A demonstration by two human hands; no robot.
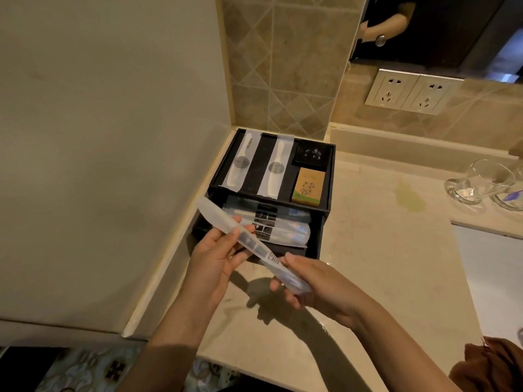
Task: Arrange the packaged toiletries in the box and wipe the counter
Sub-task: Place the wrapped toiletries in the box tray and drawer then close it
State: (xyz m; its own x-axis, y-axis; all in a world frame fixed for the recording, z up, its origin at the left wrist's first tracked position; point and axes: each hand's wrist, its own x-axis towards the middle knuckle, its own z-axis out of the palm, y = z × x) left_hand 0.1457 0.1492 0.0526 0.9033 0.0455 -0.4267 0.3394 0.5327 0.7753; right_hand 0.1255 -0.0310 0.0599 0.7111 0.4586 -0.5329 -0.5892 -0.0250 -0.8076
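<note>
A black two-level box [328, 182] stands in the counter corner. Its top tray holds two packaged white combs [239, 162] [276, 166], a small black packet [312, 155] and a tan soap box [308, 186]. Its open lower drawer [314, 244] holds several long clear packets [283, 227]. In front of the drawer both hands hold one long frosted toothbrush packet [249, 240] slanting from upper left to lower right. My left hand [215, 258] grips its middle and my right hand [314, 281] grips its lower end.
The beige stone counter [382, 250] has a yellowish stain [410, 198] to the right of the box. Clear glasses [478, 182] stand at the far right, a brown cloth [492, 366] lies at the lower right edge. Wall sockets [410, 91] sit above the backsplash.
</note>
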